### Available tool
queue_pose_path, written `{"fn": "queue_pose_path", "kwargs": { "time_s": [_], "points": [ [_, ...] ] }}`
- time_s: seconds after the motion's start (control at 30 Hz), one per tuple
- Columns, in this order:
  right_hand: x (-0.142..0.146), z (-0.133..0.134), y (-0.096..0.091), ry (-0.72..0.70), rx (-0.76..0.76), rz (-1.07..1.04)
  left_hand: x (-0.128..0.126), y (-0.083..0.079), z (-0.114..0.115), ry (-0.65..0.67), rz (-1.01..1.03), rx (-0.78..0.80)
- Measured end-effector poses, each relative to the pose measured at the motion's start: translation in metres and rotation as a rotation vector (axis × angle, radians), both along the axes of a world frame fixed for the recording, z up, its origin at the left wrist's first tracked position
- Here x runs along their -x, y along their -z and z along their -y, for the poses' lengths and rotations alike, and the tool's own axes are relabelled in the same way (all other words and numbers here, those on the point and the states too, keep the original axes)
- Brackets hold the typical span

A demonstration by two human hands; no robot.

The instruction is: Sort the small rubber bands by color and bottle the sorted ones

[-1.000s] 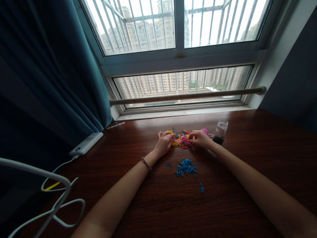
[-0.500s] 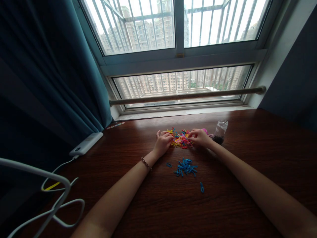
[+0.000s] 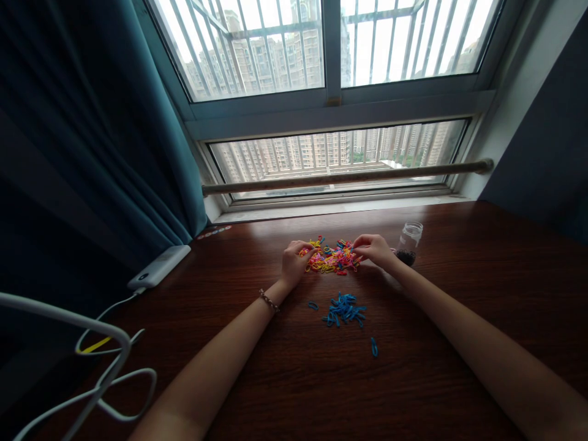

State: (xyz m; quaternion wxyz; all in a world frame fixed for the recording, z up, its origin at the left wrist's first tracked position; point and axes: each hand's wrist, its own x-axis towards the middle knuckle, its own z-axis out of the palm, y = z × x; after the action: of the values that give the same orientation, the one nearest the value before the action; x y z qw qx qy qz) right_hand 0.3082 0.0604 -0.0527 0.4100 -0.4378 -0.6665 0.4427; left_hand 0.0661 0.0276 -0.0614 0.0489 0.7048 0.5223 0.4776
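A pile of small looped elastic bands, mixed yellow, pink, red and blue, lies on the dark wooden table. My left hand rests at the pile's left edge, thumb and fingers apart with bands showing between them. At the right edge, my right hand has thumb and fingertips close together; what they pinch, if anything, is too small to make out. Nearer to me is a separate heap of blue bands. One loose blue band lies left of it and another blue band lies in front.
A clear jar with dark contents stands just past my right hand. A white device with a cable lies by the blue curtain. Thick white cable loops hang at left. A window with a rail is behind the table.
My left hand has shifted left, uncovering more of the pile's left side. My right hand has moved slightly up, its fingers lifting a little off the bands. The blue heap is unchanged.
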Motion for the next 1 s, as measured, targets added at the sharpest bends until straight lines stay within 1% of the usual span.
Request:
{"fn": "queue_pose_path", "kwargs": {
  "time_s": [0.13, 0.27, 0.33, 0.47, 0.6, 0.67, 0.7, 0.77, 0.8, 0.87, 0.93, 1.0],
  "points": [
    [0.000, -0.002, 0.001, 0.032, 0.016, -0.045, -0.006, 0.001, 0.004, 0.067, 0.106, 0.036],
    [0.000, -0.003, 0.001, 0.030, 0.019, -0.111, -0.013, -0.005, 0.013, 0.203, 0.069, 0.018],
    [0.000, -0.002, -0.001, 0.022, 0.025, -0.126, -0.015, -0.009, 0.019, 0.281, -0.018, 0.007],
    [0.001, 0.001, -0.005, 0.022, 0.063, -0.174, -0.021, -0.013, 0.031, 0.460, -0.301, -0.066],
    [0.001, 0.001, -0.004, 0.017, 0.111, -0.257, -0.031, -0.011, 0.041, 0.647, -0.562, -0.176],
    [0.000, 0.000, -0.003, -0.014, 0.137, -0.301, -0.034, -0.009, 0.044, 0.707, -0.645, -0.214],
    [0.000, 0.000, -0.002, -0.033, 0.152, -0.321, -0.034, -0.008, 0.044, 0.712, -0.663, -0.222],
    [-0.001, 0.000, -0.003, -0.074, 0.188, -0.343, -0.031, -0.008, 0.040, 0.651, -0.634, -0.216],
    [-0.002, 0.000, -0.004, -0.098, 0.211, -0.339, -0.028, -0.008, 0.037, 0.580, -0.590, -0.206],
    [-0.002, 0.004, -0.008, -0.166, 0.255, -0.292, -0.020, -0.009, 0.029, 0.388, -0.480, -0.181],
    [0.000, 0.011, -0.015, -0.294, 0.302, -0.192, -0.011, -0.008, 0.019, 0.211, -0.394, -0.152],
    [0.003, 0.020, -0.023, -0.492, 0.370, -0.057, -0.005, -0.006, 0.010, 0.100, -0.360, -0.115]
  ]
}}
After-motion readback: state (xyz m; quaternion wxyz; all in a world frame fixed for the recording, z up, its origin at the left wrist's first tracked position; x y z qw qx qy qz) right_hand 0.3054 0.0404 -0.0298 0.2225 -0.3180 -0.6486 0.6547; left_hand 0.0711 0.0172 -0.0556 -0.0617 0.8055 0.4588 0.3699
